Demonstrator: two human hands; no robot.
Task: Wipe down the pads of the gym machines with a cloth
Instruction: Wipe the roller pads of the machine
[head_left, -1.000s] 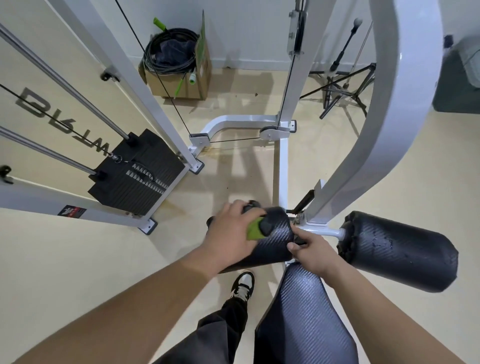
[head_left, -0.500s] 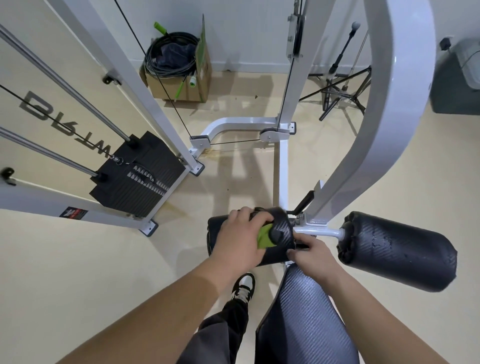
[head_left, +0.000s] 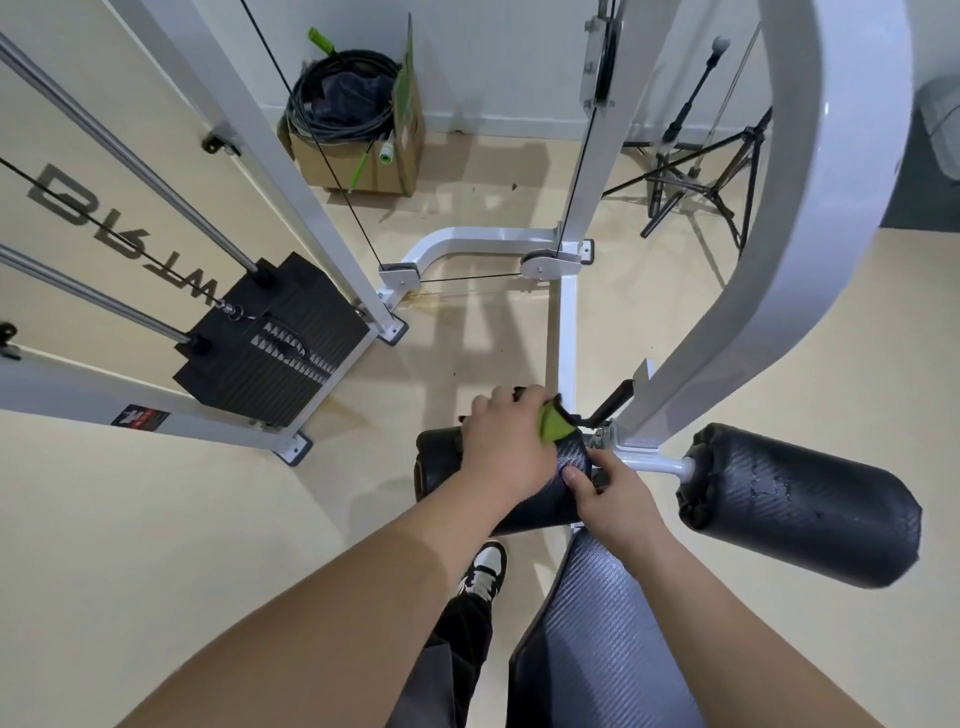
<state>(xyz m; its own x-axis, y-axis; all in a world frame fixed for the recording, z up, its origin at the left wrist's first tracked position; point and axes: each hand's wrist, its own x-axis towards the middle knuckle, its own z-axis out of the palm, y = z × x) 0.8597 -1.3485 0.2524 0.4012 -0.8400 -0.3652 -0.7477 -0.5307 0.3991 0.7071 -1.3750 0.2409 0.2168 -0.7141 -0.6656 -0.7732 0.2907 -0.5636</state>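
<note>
A black cylindrical roller pad lies crosswise on the left of the white machine post. My left hand presses a green cloth onto the pad's top, near its inner end; most of the cloth is hidden under the palm. My right hand grips the pad's inner end beside the axle. A second black roller pad sticks out to the right, untouched. The black seat pad lies below my right forearm.
A black weight stack with steel guide rods stands at the left. The white curved frame arm rises at the right. A cardboard box of cables sits by the far wall, a black tripod at the back right. My shoe stands below the pad.
My left hand has slid the green cloth over the pad's top towards the far side and inner end. My right hand stayed at the pad's inner end.
</note>
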